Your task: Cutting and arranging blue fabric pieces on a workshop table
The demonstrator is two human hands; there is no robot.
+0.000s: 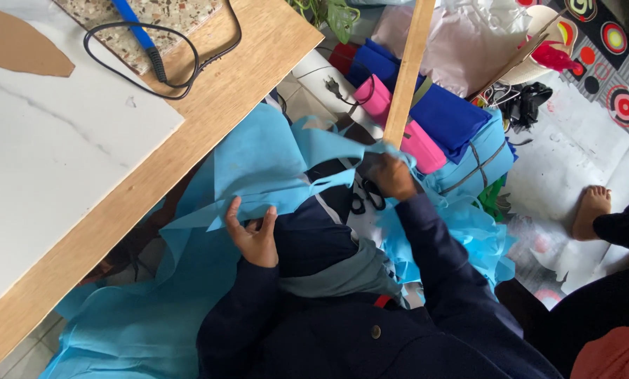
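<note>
The light blue fabric sheet [258, 165] stretches left to right between the hands: the right hand [391, 175] has its grip closed on the far-right edge beside the wooden stick [407, 70], the left hand [255, 235] pinching the near fold.
</note>
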